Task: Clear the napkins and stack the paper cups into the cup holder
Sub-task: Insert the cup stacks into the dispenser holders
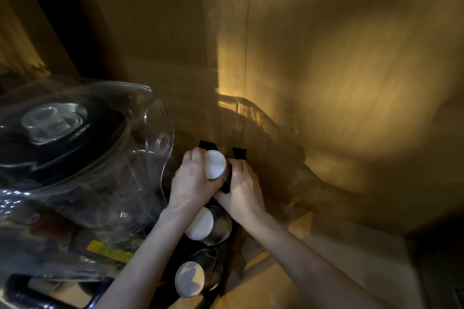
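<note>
An upside-down stack of paper cups (215, 164), its white bottom facing me, sits at the far end of the black cup holder (239, 153). My left hand (192, 179) wraps around the stack from the left. My right hand (242, 189) presses against its right side and the holder's black frame. Two more cup stacks stand in the holder's nearer slots, the middle stack (200, 224) and the nearest stack (189, 278), each with its white bottom up inside a shiny metal ring. No napkins are visible.
A large clear plastic dome with a black lid and clear knob (75, 138) fills the left side, close to my left arm. A wooden wall (326, 83) rises right behind the holder. A wooden counter surface (288, 278) lies to the right. The light is dim.
</note>
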Motion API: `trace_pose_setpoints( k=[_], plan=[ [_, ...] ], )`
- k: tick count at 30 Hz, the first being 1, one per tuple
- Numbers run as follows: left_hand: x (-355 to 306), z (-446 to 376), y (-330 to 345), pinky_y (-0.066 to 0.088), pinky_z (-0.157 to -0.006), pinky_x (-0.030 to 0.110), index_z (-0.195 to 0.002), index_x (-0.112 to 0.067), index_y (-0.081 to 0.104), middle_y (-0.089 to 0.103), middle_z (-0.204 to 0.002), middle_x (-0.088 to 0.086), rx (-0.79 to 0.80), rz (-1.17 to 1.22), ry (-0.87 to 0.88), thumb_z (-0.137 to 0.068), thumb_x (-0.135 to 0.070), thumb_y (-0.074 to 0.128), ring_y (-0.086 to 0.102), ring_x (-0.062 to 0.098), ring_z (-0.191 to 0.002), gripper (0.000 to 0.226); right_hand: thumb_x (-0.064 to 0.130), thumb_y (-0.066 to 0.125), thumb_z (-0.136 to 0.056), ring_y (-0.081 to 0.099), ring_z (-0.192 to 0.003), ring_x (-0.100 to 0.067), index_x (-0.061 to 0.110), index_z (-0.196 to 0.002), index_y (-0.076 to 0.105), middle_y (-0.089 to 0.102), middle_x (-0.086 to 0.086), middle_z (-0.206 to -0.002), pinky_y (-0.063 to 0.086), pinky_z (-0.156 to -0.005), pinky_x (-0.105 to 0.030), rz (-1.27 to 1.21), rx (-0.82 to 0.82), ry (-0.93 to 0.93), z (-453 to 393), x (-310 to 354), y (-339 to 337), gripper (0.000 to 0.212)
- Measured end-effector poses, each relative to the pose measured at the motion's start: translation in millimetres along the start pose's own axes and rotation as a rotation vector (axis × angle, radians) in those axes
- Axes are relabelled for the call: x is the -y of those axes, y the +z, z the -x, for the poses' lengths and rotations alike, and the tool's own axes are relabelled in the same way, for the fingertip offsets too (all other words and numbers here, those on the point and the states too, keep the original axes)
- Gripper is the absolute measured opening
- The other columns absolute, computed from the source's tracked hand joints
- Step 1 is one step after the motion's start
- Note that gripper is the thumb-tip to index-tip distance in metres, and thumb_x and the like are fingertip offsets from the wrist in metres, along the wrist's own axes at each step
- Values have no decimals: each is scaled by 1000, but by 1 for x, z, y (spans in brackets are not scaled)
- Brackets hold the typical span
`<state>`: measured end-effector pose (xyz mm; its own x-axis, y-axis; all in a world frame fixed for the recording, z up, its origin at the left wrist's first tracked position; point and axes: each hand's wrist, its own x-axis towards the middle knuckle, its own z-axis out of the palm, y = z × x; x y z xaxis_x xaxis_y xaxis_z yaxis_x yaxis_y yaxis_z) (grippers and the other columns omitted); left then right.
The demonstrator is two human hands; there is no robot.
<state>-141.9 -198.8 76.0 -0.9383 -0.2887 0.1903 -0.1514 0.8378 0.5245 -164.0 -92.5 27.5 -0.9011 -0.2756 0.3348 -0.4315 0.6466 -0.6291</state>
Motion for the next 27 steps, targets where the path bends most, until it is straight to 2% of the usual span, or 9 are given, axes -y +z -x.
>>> trace_pose_setpoints(
  k=[3, 6, 9, 11, 13, 16, 19, 23, 27],
  plan=[
    [-5, 2, 0, 48, -74, 41, -119, -5, 42, 50, -118, 14, 37, -55, -50, -75, -39, 68, 58, 37, -100, 62, 31, 68, -74, 53, -104, -34, 4, -118, 48, 56, -14, -112, 41, -87, -39, 183, 99, -52, -4, 3, -9, 55],
    [-10, 2, -1, 44, -69, 38, -118, -3, 41, 50, -118, 15, 62, -123, -53, -79, -44, 62, 57, 37, -101, 60, 36, 59, -82, 49, -111, -32, 7, -126, 41, 53, -13, -119, 38, -92, -41, 327, 299, -123, -11, 7, -30, 56],
    [-17, 7, -2, 45, -89, 42, -126, -2, 39, 45, -131, 18, 7, -336, 59, -80, -42, 61, 46, 35, -121, 64, 37, 52, -87, 46, -116, -32, 7, -127, 44, 52, -14, -123, 37, -94, -43, 477, 452, -210, -9, 6, -63, 50],
    [-27, 18, 1, 44, -95, 46, -126, -4, 45, 48, -132, 20, -54, -439, 217, -73, -33, 69, 44, 37, -127, 65, 34, 47, -90, 48, -113, -31, 8, -121, 50, 55, -12, -118, 38, -92, -42, 542, 442, -247, 2, 0, -85, 40],
    [-42, 32, 11, 52, -81, 46, -109, -6, 60, 63, -112, 18, -100, -459, 362, -64, -27, 76, 58, 37, -111, 53, 32, 44, -92, 49, -110, -29, 9, -115, 51, 56, -11, -113, 39, -90, -41, 563, 413, -227, 20, -7, -106, 33],
    [-69, 53, 31, 54, -62, 40, -85, -9, 67, 69, -85, 11, -25, -442, 467, -57, -30, 79, 66, 34, -88, 37, 32, 43, -92, 49, -110, -27, 12, -110, 51, 55, -8, -111, 38, -92, -39, 585, 345, -150, 57, -25, -135, 28],
    [-92, 74, 57, 55, -60, 36, -81, -11, 68, 69, -83, 9, 78, -425, 607, -52, -29, 80, 67, 32, -85, 36, 32, 43, -91, 47, -111, -26, 13, -113, 51, 55, -8, -113, 37, -93, -38, 599, 283, -8, 101, -50, -167, 30],
    [-117, 113, 104, 52, -83, 40, -105, -10, 63, 66, -113, 13, 248, -311, 787, -62, -23, 74, 59, 32, -112, 46, 34, 45, -90, 44, -118, -24, 14, -120, 51, 53, -5, -122, 37, -99, -36, 624, 174, 248, 174, -87, -202, 36],
    [-139, 155, 146, 22, -113, 39, -141, -11, 28, 22, -155, 8, 461, -299, 892, -83, -22, 54, 18, 23, -143, 64, 35, 46, -90, 35, -129, -24, 16, -132, 41, 44, -6, -137, 32, -106, -36, 611, 88, 536, 246, -120, -220, 47]
  ],
)
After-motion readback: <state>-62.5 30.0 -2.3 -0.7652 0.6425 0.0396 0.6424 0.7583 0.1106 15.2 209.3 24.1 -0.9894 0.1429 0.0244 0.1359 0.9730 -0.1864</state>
